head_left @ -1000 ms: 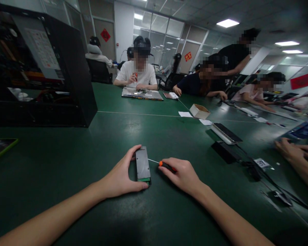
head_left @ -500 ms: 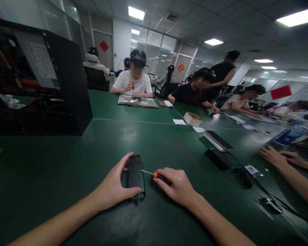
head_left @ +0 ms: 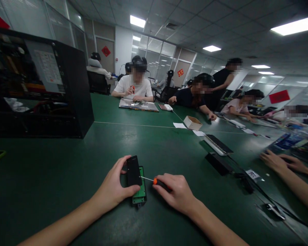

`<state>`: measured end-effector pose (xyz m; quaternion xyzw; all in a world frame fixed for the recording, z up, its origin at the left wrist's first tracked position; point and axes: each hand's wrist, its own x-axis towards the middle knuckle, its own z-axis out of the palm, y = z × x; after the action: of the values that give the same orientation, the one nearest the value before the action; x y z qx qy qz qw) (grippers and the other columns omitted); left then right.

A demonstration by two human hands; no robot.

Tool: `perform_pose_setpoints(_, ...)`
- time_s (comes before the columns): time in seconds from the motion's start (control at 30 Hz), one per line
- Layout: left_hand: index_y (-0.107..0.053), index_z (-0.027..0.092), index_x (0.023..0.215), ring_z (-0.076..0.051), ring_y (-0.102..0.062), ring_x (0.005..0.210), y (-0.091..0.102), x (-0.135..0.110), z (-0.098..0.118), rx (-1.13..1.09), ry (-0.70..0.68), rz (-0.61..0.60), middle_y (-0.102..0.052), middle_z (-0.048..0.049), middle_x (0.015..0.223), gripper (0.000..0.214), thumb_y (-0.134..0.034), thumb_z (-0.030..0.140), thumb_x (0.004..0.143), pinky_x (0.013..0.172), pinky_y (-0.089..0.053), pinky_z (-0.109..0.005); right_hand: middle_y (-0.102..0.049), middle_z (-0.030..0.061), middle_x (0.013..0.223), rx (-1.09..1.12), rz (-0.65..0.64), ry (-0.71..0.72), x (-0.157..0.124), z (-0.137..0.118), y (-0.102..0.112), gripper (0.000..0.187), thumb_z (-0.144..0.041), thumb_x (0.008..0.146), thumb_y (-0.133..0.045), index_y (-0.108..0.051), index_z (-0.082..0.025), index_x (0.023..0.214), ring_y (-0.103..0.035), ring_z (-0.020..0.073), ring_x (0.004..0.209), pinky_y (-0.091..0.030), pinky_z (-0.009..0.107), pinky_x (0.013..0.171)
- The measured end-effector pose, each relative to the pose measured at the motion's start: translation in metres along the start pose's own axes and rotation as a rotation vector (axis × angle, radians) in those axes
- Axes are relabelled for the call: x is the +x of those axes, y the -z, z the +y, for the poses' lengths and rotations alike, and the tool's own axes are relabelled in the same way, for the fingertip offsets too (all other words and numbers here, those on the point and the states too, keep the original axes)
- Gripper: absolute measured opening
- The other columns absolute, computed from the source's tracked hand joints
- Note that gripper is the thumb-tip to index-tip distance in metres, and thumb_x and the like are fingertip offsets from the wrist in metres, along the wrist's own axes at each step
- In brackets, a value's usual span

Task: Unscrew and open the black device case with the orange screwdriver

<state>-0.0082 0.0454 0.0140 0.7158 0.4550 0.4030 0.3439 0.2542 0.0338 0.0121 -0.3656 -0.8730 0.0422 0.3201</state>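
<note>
My left hand is closed around a flat black cover plate, fingers at its far left side and thumb at its near edge. Under the plate, a green circuit board shows along the right and near sides, seated in a dark casing on the table. In my right hand is a screwdriver with an orange and black handle. Its thin metal shaft points left, and the tip meets the plate's right edge. The plate sits tilted and shifted off the board. Its underside is hidden.
An open black computer case stands on the green table at left. To the right are a power strip, a black adapter, cables and a small open box. A neighbour's hands rest at far right; other people sit opposite.
The black plate has lifted and slid up and left off the casing, uncovering more green board. The screwdriver tip has stayed at its right edge.
</note>
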Motion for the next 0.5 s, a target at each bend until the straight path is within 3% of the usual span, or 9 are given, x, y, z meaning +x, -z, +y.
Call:
perform_pose_setpoints(0.2, -0.050, 0.022, 0.143, -0.037, -0.059, 0.124, 0.0033, -0.0007, -0.0014, 0.029, -0.021, 0.014, -0.058, -0.0153, 0.141, 0.065, -0.061, 0.053, 0.088, 0.097, -0.053, -0.049, -0.070, 0.0045, 0.076, 0.032, 0.065, -0.013, -0.0008, 0.0030, 0.0006, 0.019, -0.032, 0.099, -0.059, -0.069, -0.016, 0.102, -0.063, 0.0141, 0.061, -0.045, 0.025, 0.058)
perform_pose_setpoints(0.3, -0.044, 0.022, 0.150, -0.038, -0.056, 0.128, 0.0038, -0.0017, -0.0035, 0.016, -0.059, -0.027, -0.054, -0.0165, 0.147, 0.079, -0.052, 0.072, 0.089, 0.099, -0.052, -0.049, -0.071, 0.0046, 0.077, 0.033, 0.067, -0.019, -0.0011, 0.0033, 0.0005, 0.018, -0.032, 0.099, -0.059, -0.068, -0.017, 0.102, -0.063, 0.0144, 0.062, -0.046, 0.025, 0.059)
perform_pose_setpoints(0.4, -0.037, 0.022, 0.155, -0.038, -0.058, 0.125, 0.0027, -0.0016, -0.0066, 0.011, -0.088, -0.061, -0.058, -0.0173, 0.142, 0.102, -0.049, 0.089, 0.079, 0.102, -0.049, -0.050, -0.070, 0.0039, 0.077, 0.034, 0.063, -0.017, -0.0005, 0.0025, 0.0004, 0.019, -0.033, 0.099, -0.059, -0.068, -0.017, 0.102, -0.063, 0.0141, 0.062, -0.045, 0.025, 0.059)
perform_pose_setpoints(0.5, -0.033, 0.020, 0.157, -0.038, -0.059, 0.122, 0.0014, -0.0011, -0.0097, 0.014, -0.086, -0.074, -0.060, -0.0174, 0.138, 0.108, -0.055, 0.088, 0.076, 0.105, -0.047, -0.052, -0.071, 0.0036, 0.078, 0.038, 0.046, -0.034, 0.0006, 0.0021, 0.0008, 0.019, -0.033, 0.099, -0.058, -0.069, -0.017, 0.103, -0.064, 0.0139, 0.063, -0.045, 0.025, 0.060)
